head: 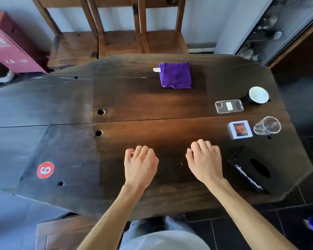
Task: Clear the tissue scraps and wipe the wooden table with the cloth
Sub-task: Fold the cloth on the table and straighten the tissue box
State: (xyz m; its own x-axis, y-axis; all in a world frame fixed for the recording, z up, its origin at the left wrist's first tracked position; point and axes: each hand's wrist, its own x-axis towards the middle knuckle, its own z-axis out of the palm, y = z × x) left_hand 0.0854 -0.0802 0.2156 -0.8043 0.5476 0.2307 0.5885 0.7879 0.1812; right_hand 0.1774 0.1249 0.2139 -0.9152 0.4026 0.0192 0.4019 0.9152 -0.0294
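A folded purple cloth [175, 75] with a small white tag lies on the far side of the dark wooden table [137, 105]. My left hand [140, 162] and my right hand [205, 160] hover side by side over the near middle of the table, palms down, fingers loosely curled, holding nothing. Both hands are well short of the cloth. I see no tissue scraps on the table.
At the right stand a black tissue box [253, 170], a clear glass on its side [267, 125], a small framed photo [240, 129], a clear phone case [229, 106] and a white-lined cup [258, 95]. Wooden chairs [119, 42] line the far edge. A red round sticker [45, 169] sits at the left.
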